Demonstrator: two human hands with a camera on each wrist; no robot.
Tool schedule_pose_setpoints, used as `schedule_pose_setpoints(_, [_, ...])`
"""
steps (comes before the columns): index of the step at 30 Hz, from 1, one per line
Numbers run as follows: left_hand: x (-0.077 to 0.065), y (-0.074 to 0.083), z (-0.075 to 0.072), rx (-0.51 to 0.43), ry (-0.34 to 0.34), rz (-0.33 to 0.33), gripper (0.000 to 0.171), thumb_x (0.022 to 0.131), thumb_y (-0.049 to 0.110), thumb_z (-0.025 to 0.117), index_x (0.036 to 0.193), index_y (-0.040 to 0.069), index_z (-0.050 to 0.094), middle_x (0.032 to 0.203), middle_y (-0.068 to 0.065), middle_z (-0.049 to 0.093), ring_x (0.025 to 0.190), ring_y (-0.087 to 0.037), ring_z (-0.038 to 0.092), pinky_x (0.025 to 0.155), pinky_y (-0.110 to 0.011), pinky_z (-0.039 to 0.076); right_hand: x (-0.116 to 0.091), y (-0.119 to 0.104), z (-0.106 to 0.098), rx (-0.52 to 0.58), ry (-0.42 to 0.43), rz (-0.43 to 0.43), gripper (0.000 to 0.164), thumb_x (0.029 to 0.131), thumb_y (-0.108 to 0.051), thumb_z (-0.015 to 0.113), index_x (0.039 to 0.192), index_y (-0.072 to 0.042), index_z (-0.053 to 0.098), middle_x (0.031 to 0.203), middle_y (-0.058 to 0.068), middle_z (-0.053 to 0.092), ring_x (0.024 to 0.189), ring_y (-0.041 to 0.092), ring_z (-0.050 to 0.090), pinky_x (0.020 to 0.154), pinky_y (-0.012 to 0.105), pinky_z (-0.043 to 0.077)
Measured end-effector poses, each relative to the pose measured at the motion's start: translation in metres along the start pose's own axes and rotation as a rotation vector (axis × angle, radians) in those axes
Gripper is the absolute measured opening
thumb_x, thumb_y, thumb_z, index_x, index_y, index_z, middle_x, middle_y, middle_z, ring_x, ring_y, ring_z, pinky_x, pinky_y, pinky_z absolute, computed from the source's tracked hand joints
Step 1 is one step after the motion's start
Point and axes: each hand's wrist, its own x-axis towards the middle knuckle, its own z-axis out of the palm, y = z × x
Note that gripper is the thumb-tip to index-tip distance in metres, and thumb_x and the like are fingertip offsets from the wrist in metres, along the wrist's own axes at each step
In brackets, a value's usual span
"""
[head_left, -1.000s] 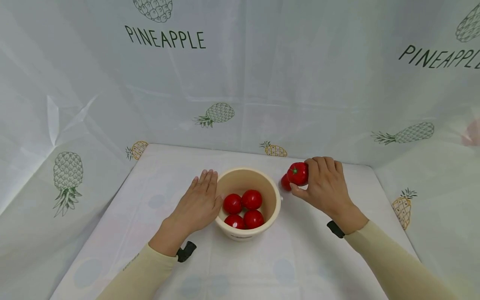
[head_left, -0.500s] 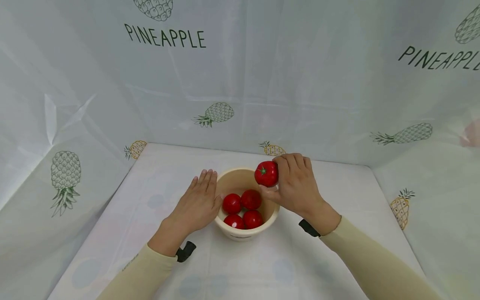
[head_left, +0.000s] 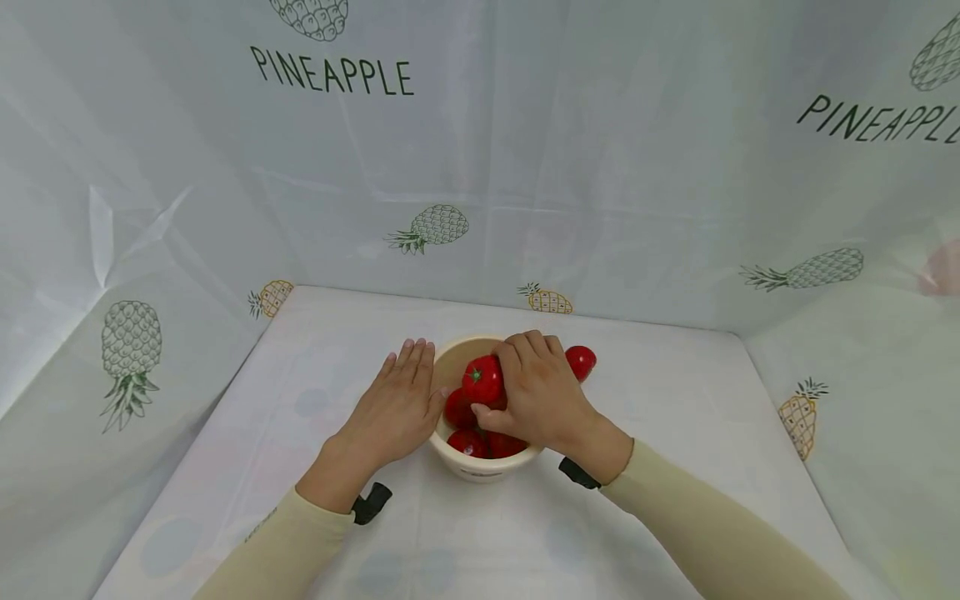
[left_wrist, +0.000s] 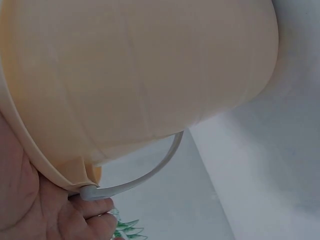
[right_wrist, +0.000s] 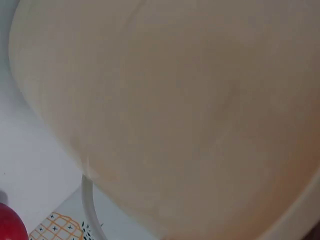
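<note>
A cream bucket [head_left: 480, 473] stands upright in the middle of the table, with several red tomatoes [head_left: 468, 443] inside. My right hand [head_left: 547, 396] holds another red tomato [head_left: 482, 379], green stem end showing, over the bucket's opening between thumb and fingers. Straight-fingered, my left hand [head_left: 397, 408] lies against the bucket's left rim; in the left wrist view its palm [left_wrist: 30, 200] touches the rim by the handle joint. Beyond the bucket on the right, partly behind my right hand, is one more tomato [head_left: 581, 362]. The right wrist view mostly shows the bucket's wall [right_wrist: 150, 100].
A pale cloth covers the table [head_left: 675, 400]. Sheets printed with pineapples [head_left: 438, 227] hang behind it and at both sides. The bucket's grey handle [left_wrist: 145, 179] hangs down on its far side in the left wrist view.
My right hand has carried the held tomato leftward from the right of the bucket to over its opening, then lower. The tomato left on the table shows again. My left hand has stayed put.
</note>
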Motion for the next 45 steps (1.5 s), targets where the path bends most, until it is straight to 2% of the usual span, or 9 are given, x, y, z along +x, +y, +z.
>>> schedule_pose_setpoints(8, [0.0, 0.0, -0.001, 0.001, 0.013, 0.006, 0.071, 0.112, 0.037, 0.044, 0.162, -0.01, 0.028, 0.17, -0.027, 0.028, 0.161, -0.042, 0.021, 0.131, -0.057, 0.02, 0.0, -0.006, 0.008, -0.008, -0.15, -0.058, 0.064, 0.083, -0.06, 0.072, 0.116, -0.005, 0.064, 0.113, 0.009, 0.068, 0.107, 0.026, 0.06, 0.089, 0.042, 0.051])
schedule_pose_setpoints(12, [-0.001, 0.0, -0.001, -0.001, 0.011, 0.009, 0.07, 0.112, 0.037, 0.043, 0.162, -0.01, 0.027, 0.17, -0.027, 0.027, 0.161, -0.042, 0.02, 0.131, -0.057, 0.02, -0.001, -0.007, 0.01, 0.008, -0.195, -0.068, 0.063, 0.084, -0.059, 0.072, 0.118, -0.006, 0.064, 0.113, 0.008, 0.067, 0.109, 0.025, 0.058, 0.089, 0.041, 0.051])
schedule_pose_setpoints(27, [-0.002, 0.0, -0.001, 0.007, 0.008, 0.015, 0.07, 0.112, 0.038, 0.043, 0.162, -0.009, 0.028, 0.17, -0.027, 0.028, 0.161, -0.042, 0.02, 0.131, -0.056, 0.02, 0.001, -0.007, 0.012, 0.015, -0.239, -0.135, 0.062, 0.087, -0.06, 0.071, 0.119, -0.007, 0.065, 0.112, 0.006, 0.067, 0.116, 0.026, 0.056, 0.092, 0.041, 0.049])
schedule_pose_setpoints(37, [-0.002, 0.0, -0.001, -0.001, 0.016, 0.014, 0.07, 0.112, 0.037, 0.043, 0.162, -0.01, 0.027, 0.169, -0.028, 0.029, 0.161, -0.042, 0.022, 0.131, -0.057, 0.02, 0.002, -0.006, 0.013, 0.029, -0.261, -0.141, 0.062, 0.09, -0.061, 0.069, 0.122, -0.007, 0.065, 0.116, 0.006, 0.067, 0.12, 0.027, 0.056, 0.095, 0.041, 0.05])
schedule_pose_setpoints(45, [-0.002, 0.0, -0.001, 0.004, 0.027, 0.015, 0.069, 0.111, 0.036, 0.044, 0.161, -0.011, 0.03, 0.169, -0.028, 0.031, 0.16, -0.043, 0.024, 0.13, -0.057, 0.022, 0.002, -0.006, 0.014, 0.08, -0.26, -0.11, 0.057, 0.092, -0.058, 0.07, 0.121, -0.009, 0.067, 0.115, 0.005, 0.068, 0.12, 0.026, 0.056, 0.093, 0.04, 0.049])
